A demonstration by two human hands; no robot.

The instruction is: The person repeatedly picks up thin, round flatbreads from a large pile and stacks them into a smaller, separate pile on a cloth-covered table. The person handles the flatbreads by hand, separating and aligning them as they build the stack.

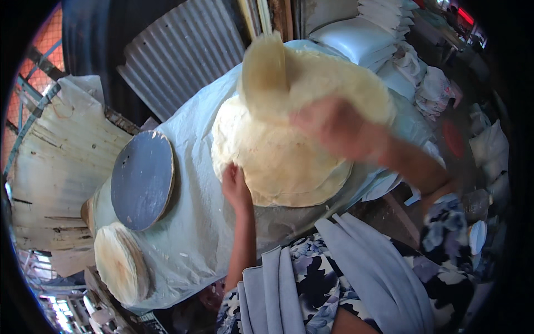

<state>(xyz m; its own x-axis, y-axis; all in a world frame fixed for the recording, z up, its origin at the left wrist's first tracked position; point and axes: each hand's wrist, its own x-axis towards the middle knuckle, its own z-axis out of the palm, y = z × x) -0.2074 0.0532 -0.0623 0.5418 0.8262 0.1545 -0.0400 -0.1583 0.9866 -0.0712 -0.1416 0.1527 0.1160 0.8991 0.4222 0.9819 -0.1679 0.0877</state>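
A stack of large, thin, round flatbread sheets [288, 167] lies in front of me on a plastic-covered table. My left hand [235, 183] pinches the stack's left edge with curled fingers. Over the stack's upper right, my right hand [329, 125] is blurred by motion, its fingers closed at a pale flatbread sheet [346, 83]. A blurred, yellowish flap [265, 79] of what looks like that sheet stands up at the far side. Where the right fingers meet the sheet is too blurred for detail.
A round dark board [142, 180] rests on the table's left part, near a smaller stack of round flatbreads [120, 263]. Plastic sheeting [192, 234] covers the table. Beyond stand corrugated metal [183, 54] and piled white sacks [354, 39]. White bags [434, 92] lie to the right.
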